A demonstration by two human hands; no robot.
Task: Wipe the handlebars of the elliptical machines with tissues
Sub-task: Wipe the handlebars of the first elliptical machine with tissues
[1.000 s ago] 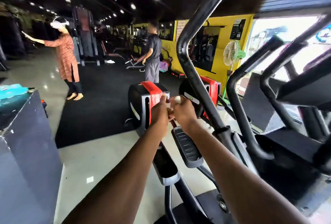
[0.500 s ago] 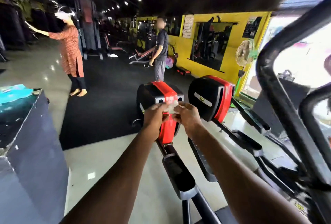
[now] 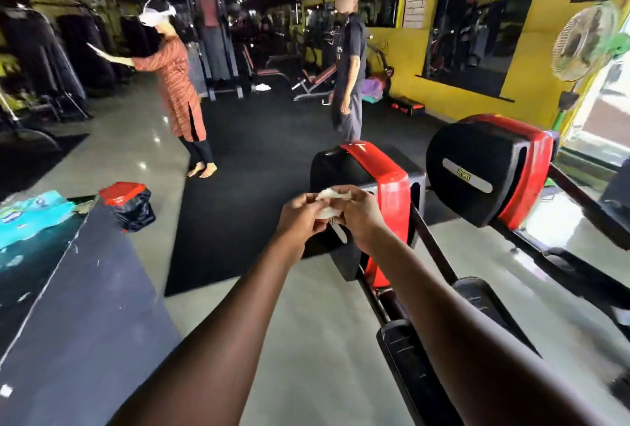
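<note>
Both hands meet in front of the chest, the left hand (image 3: 300, 217) and the right hand (image 3: 354, 214) each pinching one white tissue (image 3: 329, 202) between fingertips. The step looks like folding or bunching it; a firm, flat pad with a clean face outward would wipe best. No handlebar is in view. Beyond the hands stand two elliptical machines, the nearer (image 3: 371, 187) and the farther (image 3: 491, 166). One red-lidded bin (image 3: 128, 204) sits on the floor to the left. Two people (image 3: 177, 98) stand farther back.
</note>
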